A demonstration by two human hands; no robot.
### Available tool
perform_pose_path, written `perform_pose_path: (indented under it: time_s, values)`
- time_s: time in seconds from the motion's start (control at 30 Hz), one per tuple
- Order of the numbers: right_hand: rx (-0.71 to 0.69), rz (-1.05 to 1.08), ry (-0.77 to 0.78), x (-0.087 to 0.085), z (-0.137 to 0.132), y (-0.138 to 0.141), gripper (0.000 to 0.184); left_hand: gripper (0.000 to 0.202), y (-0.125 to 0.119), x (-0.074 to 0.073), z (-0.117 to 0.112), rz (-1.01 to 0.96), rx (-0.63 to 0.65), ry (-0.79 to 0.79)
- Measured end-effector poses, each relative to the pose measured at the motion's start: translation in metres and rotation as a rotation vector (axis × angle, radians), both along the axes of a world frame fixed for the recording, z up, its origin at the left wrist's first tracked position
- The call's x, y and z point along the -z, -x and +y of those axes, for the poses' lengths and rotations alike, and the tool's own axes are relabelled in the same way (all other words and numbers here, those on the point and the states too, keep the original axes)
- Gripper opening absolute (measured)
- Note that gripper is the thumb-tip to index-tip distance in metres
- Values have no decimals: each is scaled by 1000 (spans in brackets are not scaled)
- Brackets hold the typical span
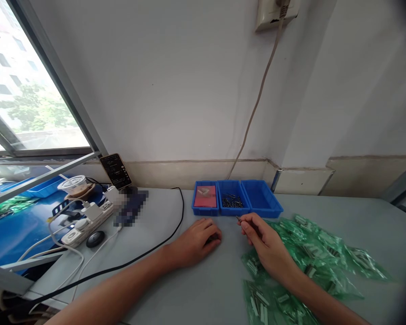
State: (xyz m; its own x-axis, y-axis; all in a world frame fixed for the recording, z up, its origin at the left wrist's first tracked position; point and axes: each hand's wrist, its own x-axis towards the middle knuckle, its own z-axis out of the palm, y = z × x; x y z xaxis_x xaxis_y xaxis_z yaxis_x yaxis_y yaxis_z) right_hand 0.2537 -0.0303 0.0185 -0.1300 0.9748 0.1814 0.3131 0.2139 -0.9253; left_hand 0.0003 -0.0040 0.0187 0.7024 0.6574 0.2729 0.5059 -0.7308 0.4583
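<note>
My right hand pinches a small metal screw between thumb and fingertips, just in front of the blue bins. My left hand rests on the grey table with its fingers curled inward; what lies under them, if anything, is hidden. Beyond the hands stands a middle blue bin with a heap of dark metal screws. To its left, another blue bin holds a pink card with small pale pieces on it. The right blue bin has nothing visible inside.
Green plastic bags with pale and metal parts pile up under and around my right forearm. A black cable crosses the table at left. A power strip, a black mouse and a propped phone stand farther left.
</note>
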Motion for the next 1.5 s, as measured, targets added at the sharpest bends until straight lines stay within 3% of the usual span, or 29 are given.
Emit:
perform_pose_path:
  time_s: [0.33, 0.53, 1.5]
  values:
    - [31, -4, -36, 5, 3, 0, 24, 2, 0, 0, 0, -6, -2, 7]
    - [18, -48, -81, -2, 0, 1, 24, 2, 0, -1, 0, -3, -2, 2]
    - [15, -54, -49, -4, 0, 2, 30, 3, 0, -1, 0, -6, -2, 0]
